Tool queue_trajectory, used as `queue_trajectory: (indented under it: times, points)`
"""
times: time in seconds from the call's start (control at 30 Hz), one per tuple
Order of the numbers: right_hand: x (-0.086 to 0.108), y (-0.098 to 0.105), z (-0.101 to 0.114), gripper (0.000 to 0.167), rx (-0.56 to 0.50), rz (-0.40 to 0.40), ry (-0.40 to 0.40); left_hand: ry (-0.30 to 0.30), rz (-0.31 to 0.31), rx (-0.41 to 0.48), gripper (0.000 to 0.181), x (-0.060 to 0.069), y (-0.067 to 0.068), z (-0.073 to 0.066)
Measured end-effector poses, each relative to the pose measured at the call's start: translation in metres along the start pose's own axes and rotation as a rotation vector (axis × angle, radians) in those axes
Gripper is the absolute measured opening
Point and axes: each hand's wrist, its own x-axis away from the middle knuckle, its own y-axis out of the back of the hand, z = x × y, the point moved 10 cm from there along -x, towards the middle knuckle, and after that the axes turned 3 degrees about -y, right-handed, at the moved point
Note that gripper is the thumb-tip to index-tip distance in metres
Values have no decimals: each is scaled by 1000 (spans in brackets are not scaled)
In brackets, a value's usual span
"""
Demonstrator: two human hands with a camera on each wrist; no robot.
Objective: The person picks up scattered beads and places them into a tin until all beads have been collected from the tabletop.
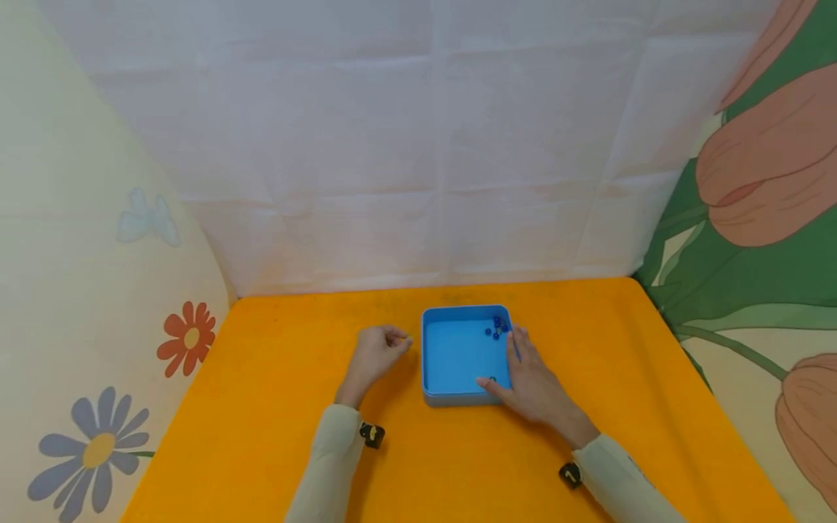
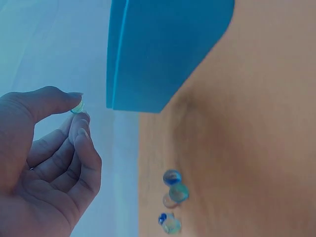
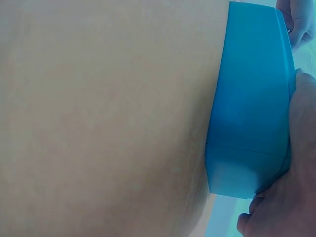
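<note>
A square blue box [image 1: 458, 399] with an open top stands on the orange table. My left hand [image 1: 379, 356] is just left of it, pinching a small yellowish-green glass marble [image 2: 77, 105] between thumb and fingertips. Several dark blue marbles [image 1: 497, 328] lie in the box's far right corner. My right hand [image 1: 536, 381] rests on the box's right side with its fingers extended, the thumb reaching over the near right corner. Beside that thumb lies a small dark marble [image 1: 492, 378]. Several glass marbles [image 2: 178, 192] sit on the table in the left wrist view; the head view does not show them.
The orange table [image 1: 261, 436] ends at a white cloth [image 1: 366, 181] behind the box. Flower-printed cloths [image 1: 771, 218] hang at both sides. Each wrist wears a small black device [image 1: 373, 435].
</note>
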Motion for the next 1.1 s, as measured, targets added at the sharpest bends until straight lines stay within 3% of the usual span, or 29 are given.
queue_trajectory:
  times: [0.43, 0.97, 1.1]
  points:
    - [4, -6, 2, 115, -17, 21, -7, -27, 28, 29, 22, -9, -13, -19]
    - [-1, -1, -2, 116, 15, -2, -14, -140, 79, 1, 24, -36, -36, -54]
    - [-1, -1, -1, 117, 17, 0, -8, -132, 87, 3, 25, -42, -40, -58]
